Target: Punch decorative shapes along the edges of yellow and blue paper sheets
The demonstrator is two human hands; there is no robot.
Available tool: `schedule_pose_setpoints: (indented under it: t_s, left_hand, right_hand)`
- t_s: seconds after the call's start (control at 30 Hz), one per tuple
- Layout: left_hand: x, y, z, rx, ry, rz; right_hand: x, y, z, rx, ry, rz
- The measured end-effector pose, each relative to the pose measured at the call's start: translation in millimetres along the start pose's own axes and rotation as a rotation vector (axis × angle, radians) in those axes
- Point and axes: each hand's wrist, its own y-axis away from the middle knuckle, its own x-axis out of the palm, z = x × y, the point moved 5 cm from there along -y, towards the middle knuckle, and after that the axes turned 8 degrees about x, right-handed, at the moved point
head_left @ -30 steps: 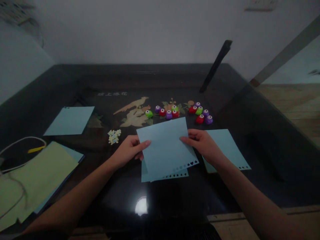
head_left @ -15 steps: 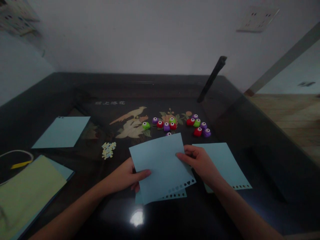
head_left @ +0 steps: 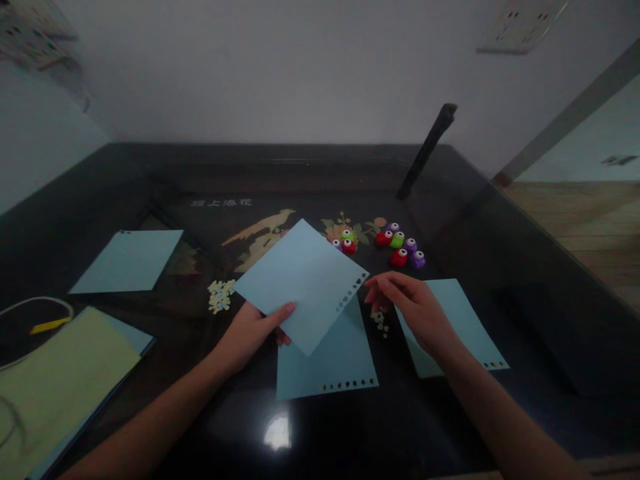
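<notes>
At frame centre the left hand [head_left: 250, 327] pinches a blue sheet [head_left: 303, 283], tilted so its punched edge faces the right hand [head_left: 415, 310], whose loosely curled fingers hold nothing.

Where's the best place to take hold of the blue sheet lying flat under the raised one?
Probably by a near corner of the flat blue sheet, coming in from the near side. Its far part lies under the raised sheet that the left hand pinches, while its near edge with the punched holes lies bare on the table. The right hand hovers nearby, holding nothing I can see.
</notes>
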Motion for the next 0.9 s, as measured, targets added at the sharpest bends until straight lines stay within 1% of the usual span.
schedule_pose_setpoints:
  t_s: [0.1, 0.23, 0.37, 0.5, 0.57, 0.67, 0.77, 0.9]
  left_hand:
    - [2.8, -1, -2, 0.032, 0.003, -0.014]
    - [8.2, 1, -4, 0.032, -0.022, 0.025]
    - [10.4, 3, -8, 0.032, -0.05, 0.046]
    - [7.9, 3, -11, 0.064, -0.063, 0.025]
    - [3.9, 2, -9, 0.087, -0.081, -0.013]
    - [-6.7, 0, -7, 0.138, -0.142, -0.129]
    - [-16.7, -2, -5, 0.152, -0.122, -0.246]
    - [-21.5, -4, -4, 0.131, -0.053, -0.304]
  right_hand:
    - [-5, 0, 1, -0.012, 0.025, -0.013]
    - [-12, -1, 4, -0.037, 0.056, -0.051]
    - [-18, 0, 14, -0.075, 0.103, -0.093]
    - [-24, -9, 28, -0.132, 0.195, -0.089]
    - [-27, -21, 30, -0.151, 0.247, -0.097]
    - [-28, -47, 28, -0.202, 0.363, -0.138]
    - [-19, -72, 25, -0.281, 0.579, -0.173]
    - [-4, -90, 21, -0.313, 0.671, -0.163]
